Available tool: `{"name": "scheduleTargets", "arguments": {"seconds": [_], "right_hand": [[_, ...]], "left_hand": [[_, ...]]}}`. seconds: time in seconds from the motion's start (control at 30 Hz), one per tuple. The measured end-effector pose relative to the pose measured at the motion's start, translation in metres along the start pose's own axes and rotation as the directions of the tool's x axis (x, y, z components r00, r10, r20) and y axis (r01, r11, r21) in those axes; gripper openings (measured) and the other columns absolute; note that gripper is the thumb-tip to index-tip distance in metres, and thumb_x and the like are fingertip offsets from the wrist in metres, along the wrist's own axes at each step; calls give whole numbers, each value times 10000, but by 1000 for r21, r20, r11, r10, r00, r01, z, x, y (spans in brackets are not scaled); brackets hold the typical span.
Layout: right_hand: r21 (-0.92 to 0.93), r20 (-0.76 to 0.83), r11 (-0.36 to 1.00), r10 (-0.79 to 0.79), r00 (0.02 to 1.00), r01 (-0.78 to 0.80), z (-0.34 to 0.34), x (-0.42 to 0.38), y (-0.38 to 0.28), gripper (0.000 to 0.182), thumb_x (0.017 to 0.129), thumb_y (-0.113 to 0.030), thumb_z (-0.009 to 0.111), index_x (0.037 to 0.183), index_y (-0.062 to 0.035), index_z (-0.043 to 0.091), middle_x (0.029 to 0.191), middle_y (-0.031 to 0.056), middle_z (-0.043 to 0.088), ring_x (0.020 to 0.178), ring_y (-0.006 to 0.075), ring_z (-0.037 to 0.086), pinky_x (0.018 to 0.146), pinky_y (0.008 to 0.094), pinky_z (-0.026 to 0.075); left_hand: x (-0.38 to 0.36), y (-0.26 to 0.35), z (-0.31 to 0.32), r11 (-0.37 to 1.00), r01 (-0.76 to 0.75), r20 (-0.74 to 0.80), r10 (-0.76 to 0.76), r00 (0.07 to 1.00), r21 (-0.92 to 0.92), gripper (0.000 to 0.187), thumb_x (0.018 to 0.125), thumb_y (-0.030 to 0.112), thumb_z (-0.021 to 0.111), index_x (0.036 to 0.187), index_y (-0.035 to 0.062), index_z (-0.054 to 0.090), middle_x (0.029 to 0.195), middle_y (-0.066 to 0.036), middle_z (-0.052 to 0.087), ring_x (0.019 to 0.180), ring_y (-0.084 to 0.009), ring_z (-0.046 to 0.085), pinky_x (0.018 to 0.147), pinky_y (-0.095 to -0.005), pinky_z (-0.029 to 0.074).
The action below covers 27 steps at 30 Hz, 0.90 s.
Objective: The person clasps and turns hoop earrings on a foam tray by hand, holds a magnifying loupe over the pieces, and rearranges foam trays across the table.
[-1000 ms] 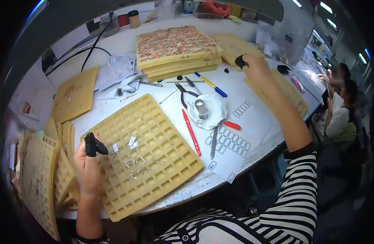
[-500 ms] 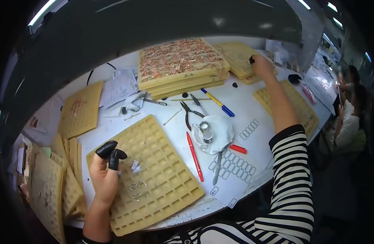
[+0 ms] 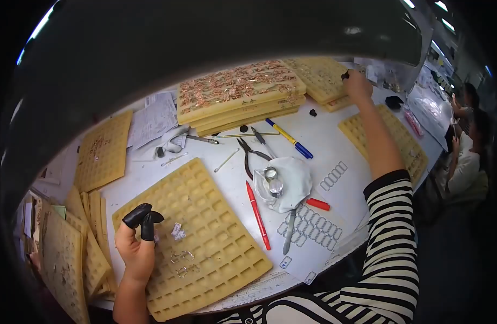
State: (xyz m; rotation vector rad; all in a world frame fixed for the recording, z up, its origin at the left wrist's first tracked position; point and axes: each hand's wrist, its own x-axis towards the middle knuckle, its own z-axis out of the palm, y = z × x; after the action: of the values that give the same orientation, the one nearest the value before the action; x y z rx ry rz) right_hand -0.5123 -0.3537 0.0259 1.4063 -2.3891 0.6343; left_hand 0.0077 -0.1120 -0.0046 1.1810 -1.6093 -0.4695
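My left hand (image 3: 136,237) wears black finger covers. Its thumb and fingertips are pressed together above the left edge of a yellow grid tray (image 3: 205,221); whatever is between them is too small to name. Just right of those fingertips, small labelled pieces (image 3: 178,231) lie on the tray, with several thin metal frames (image 3: 184,263) below them. At the back right, my right hand (image 3: 358,85) reaches over a yellow tray (image 3: 321,75) holding small parts. Its fingers are curled, a black-covered fingertip shows, and anything held is hidden.
Stacked trays (image 3: 240,102) bear coppery pieces. Pliers (image 3: 247,156), a red pen (image 3: 257,215), a blue-yellow marker (image 3: 289,138), a white cloth (image 3: 294,178) and a label sheet (image 3: 308,232) lie mid-table. More trays (image 3: 105,151) stand left; people (image 3: 464,146) sit far right.
The camera view has shifted slightly. My right hand has moved a little to the right over the back tray. My left hand appears slightly lower, with its fingertips still together.
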Motion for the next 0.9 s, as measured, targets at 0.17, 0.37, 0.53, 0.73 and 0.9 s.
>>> {"name": "scheduleTargets", "arguments": {"seconds": [0.17, 0.37, 0.53, 0.73, 0.9], "right_hand": [[150, 172, 937, 291, 941, -317, 0, 14, 40, 289, 868, -303, 568, 1003, -61, 651, 903, 122, 680, 771, 247, 672, 567, 403, 513], [725, 495, 323, 370, 786, -608, 34, 26, 53, 380, 869, -292, 585, 1159, -57, 514, 933, 119, 626, 618, 229, 623, 467, 355, 519], [792, 608, -200, 340, 717, -577, 21, 14, 19, 424, 867, -245, 577, 1234, -83, 439, 1118, 136, 511, 874, 289, 594, 674, 416, 583], [733, 664, -356, 189, 723, -580, 37, 19, 6, 322, 900, -40, 458, 1220, -42, 431, 1181, 145, 507, 1050, 369, 550, 933, 567, 460], [782, 588, -396, 216, 779, -481, 28, 20, 8, 280, 954, -124, 389, 1215, -66, 473, 1213, 123, 517, 1075, 330, 547, 878, 519, 506]], "left_hand": [[0, -6, 1, 997, -74, -5, 74, 997, 12, 185, 905, 44, 547, 1074, -25, 573, 857, -71, 662, 638, -62, 496, 575, -205, 399], [-1, -2, 1, 1000, -7, 9, 7, 1000, -4, 181, 906, 37, 546, 1074, -23, 574, 861, -63, 661, 645, -56, 499, 570, -198, 393], [1, -6, 1, 998, -52, 2, 52, 999, 21, 184, 900, 34, 550, 1075, -18, 578, 846, -53, 657, 605, -43, 478, 539, -186, 382], [-1, -4, -2, 996, -82, 40, 81, 996, 38, 186, 901, 35, 556, 1076, -22, 578, 889, -78, 639, 689, -82, 530, 620, -216, 435], [-1, -1, -1, 983, -151, 55, 146, 988, 100, 165, 898, 34, 561, 1051, -24, 584, 859, -81, 653, 673, -78, 530, 625, -213, 436]]}}
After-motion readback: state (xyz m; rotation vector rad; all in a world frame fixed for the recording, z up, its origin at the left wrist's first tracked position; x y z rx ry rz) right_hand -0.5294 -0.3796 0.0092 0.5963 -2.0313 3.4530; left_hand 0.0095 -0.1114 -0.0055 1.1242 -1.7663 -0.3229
